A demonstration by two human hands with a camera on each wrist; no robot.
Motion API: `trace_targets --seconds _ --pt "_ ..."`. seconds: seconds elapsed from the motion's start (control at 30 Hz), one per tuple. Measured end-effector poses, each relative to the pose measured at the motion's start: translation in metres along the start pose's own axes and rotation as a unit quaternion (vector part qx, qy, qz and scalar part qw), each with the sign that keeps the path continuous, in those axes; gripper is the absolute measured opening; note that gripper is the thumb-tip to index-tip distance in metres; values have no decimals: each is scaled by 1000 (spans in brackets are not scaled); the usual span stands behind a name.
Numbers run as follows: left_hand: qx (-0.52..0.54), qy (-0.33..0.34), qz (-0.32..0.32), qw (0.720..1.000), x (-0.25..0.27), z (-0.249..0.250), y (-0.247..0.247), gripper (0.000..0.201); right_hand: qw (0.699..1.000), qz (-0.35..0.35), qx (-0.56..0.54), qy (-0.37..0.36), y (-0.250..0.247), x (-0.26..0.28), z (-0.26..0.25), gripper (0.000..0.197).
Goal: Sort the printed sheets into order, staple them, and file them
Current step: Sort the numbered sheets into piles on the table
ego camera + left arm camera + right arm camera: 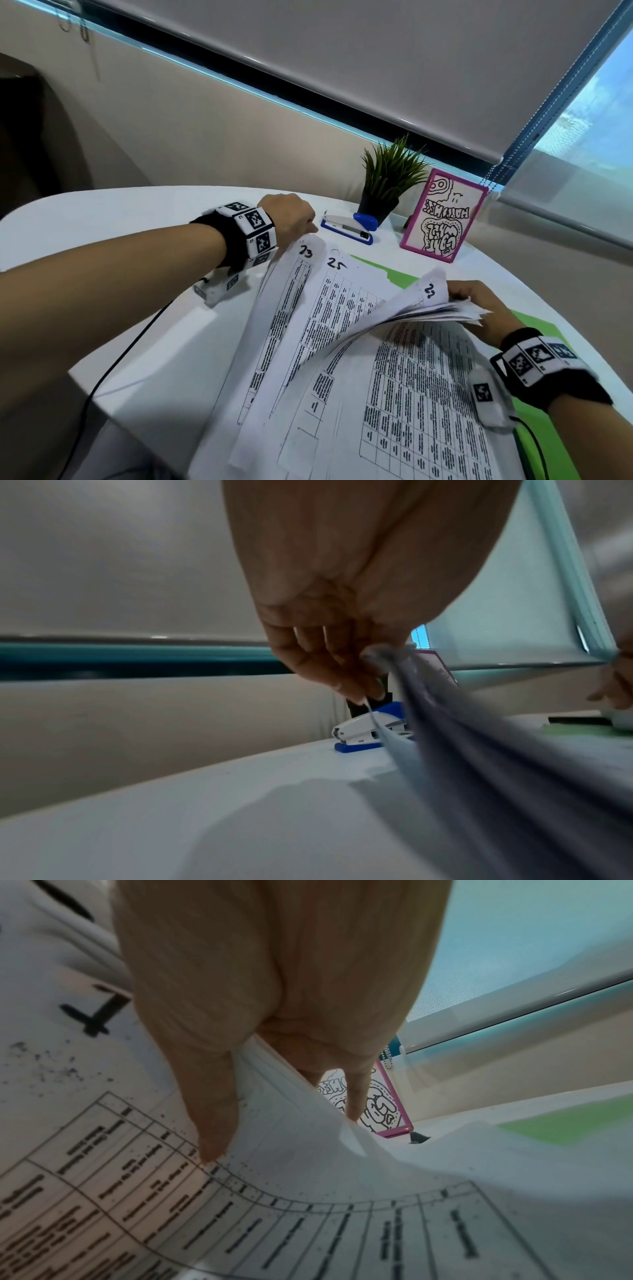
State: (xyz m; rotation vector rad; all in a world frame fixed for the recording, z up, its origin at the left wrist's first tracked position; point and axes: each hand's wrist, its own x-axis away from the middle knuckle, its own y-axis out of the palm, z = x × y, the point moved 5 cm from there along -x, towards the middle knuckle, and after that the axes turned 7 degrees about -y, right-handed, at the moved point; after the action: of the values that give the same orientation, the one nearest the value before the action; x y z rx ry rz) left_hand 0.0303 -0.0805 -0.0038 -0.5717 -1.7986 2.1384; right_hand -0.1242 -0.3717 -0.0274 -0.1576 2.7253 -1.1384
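Printed sheets with tables lie fanned on the white table (144,219). My left hand (291,214) pinches the top corner of the sheet marked 23 (291,274) and lifts it; in the left wrist view the left hand (342,669) holds the blurred sheets (479,750). Beside it lies the sheet marked 25 (342,291). My right hand (479,305) grips a lifted bundle of sheets (428,308), the top one marked 22. In the right wrist view the thumb (212,1110) presses on the curled bundle (308,1150). A blue and white stapler (349,224) sits beyond the left hand.
A green folder (394,274) lies under the sheets. A small potted plant (387,185) and a pink-framed drawing (445,216) stand at the back by the window. A black cable (113,363) runs over the table's near left edge.
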Motion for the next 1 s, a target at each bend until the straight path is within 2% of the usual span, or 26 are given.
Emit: trace_targets --seconds 0.13,0.27,0.43,0.57,0.63,0.73,0.77,0.83,0.9,0.93,1.0 --pt "1 26 27 999 0 5 -7 48 1000 4 -15 -3 0 -1 0 29" --pt "30 40 9 999 0 3 -4 53 1000 2 -17 -10 1 -2 -2 22" --pt "-27 57 1 998 4 1 2 21 1000 -2 -17 8 4 -4 -2 23" --pt "-51 76 48 995 7 6 -4 20 1000 -10 19 1 4 -6 2 19" --pt "22 62 74 995 8 9 -13 18 1000 -6 27 6 2 -8 4 19" --pt "220 -28 68 973 10 8 -17 19 999 3 -10 33 2 -5 2 20" --pt "251 -63 42 965 11 5 -12 25 1000 0 -11 29 3 -5 0 20" --pt "288 -109 -89 947 16 -1 9 38 1000 1 -8 22 3 -5 -1 18" --pt "310 -104 -262 908 30 -3 33 45 1000 3 -16 21 2 -4 -2 19" --pt "301 -92 -323 892 38 -5 40 48 1000 1 -9 16 2 -3 -3 20" --pt "292 -79 -375 876 51 -9 41 38 1000 -4 2 11 2 -2 -4 21"
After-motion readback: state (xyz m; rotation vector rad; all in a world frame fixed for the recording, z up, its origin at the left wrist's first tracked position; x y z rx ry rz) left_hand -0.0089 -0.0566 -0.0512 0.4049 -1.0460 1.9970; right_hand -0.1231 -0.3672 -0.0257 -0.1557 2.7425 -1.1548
